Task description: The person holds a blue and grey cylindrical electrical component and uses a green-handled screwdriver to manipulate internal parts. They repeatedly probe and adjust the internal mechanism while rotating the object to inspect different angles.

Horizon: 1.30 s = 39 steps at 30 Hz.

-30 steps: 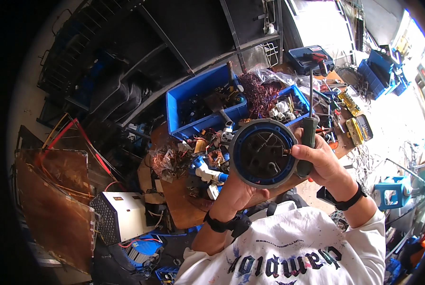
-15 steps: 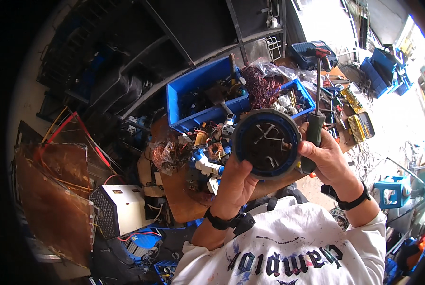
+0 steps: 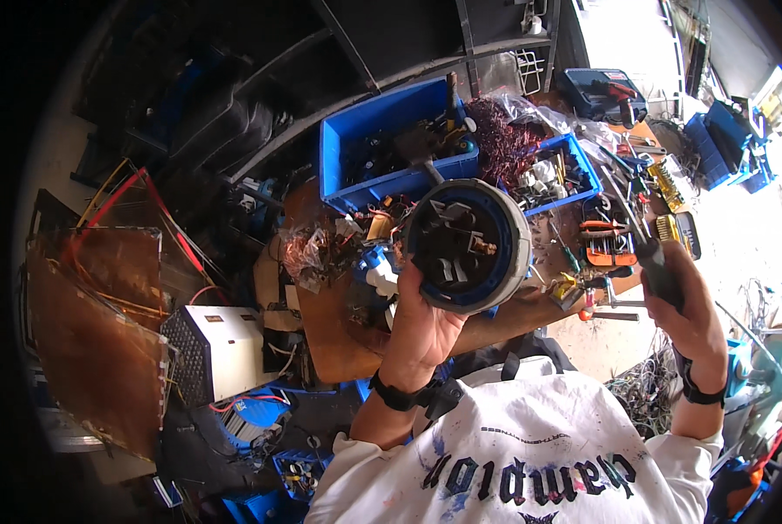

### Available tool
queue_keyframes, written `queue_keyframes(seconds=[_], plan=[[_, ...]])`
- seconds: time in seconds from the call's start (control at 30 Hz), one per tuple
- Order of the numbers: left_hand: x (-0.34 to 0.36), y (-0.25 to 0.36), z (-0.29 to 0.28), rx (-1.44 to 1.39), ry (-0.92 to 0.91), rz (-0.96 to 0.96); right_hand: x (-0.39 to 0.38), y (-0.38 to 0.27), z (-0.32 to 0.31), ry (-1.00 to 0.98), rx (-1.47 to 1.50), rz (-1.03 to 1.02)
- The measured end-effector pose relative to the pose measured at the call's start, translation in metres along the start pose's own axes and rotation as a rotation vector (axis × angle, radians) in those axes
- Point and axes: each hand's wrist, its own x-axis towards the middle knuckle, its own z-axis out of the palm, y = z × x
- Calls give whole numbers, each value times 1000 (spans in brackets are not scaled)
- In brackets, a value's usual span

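Note:
My left hand (image 3: 428, 327) grips a round grey housing (image 3: 517, 262) from below, its thumb at the rim. A blue ring lines the inside of the housing, and bent metal strips and a brass-coloured piece show in its dark interior. Off to the right, my right hand (image 3: 698, 306) is wrapped round the dark green handle of a long screwdriver (image 3: 660, 275). The screwdriver's shaft points up and away to the left, apart from the housing. Below the housing, a blue and white plug-like part (image 3: 375, 272) lies on the wooden table (image 3: 325, 336).
A large blue bin (image 3: 343, 144) of dark parts stands at the back, beside a heap of reddish wire (image 3: 500, 144). A smaller blue tray (image 3: 594, 179) holds white parts. Pliers (image 3: 608, 244) and several hand tools lie right of it. A white metal box (image 3: 225, 354) stands at left.
My right hand has let go of the housing and swung right with the screwdriver, whose shaft now slants left. The housing in my left hand has tilted and shifted slightly left.

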Motion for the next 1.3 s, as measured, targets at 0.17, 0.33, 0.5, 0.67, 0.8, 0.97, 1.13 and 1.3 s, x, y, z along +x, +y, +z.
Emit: queue_keyframes(seconds=[0.17,0.33,0.5,0.67,0.8,0.97,1.13,1.3], plan=[[4,-6,15,-71,-38,12,-10,-7,-19,-18,-56,-52],[9,-30,40,-54,127,170,0,-7,-43,-79,-259,-323],[14,-52,73,-71,99,276,6,11,-64,-105,-117,-382],[15,-77,101,-52,172,355,12,26,-96,-140,-51,-421],[18,-92,119,25,281,407,16,36,-119,-189,-33,-401],[22,-103,132,-44,198,407,19,38,-134,-216,-18,-403],[25,-106,140,7,245,411,21,37,-142,-238,-9,-386],[25,-110,144,43,291,407,23,40,-145,-229,15,-412]])
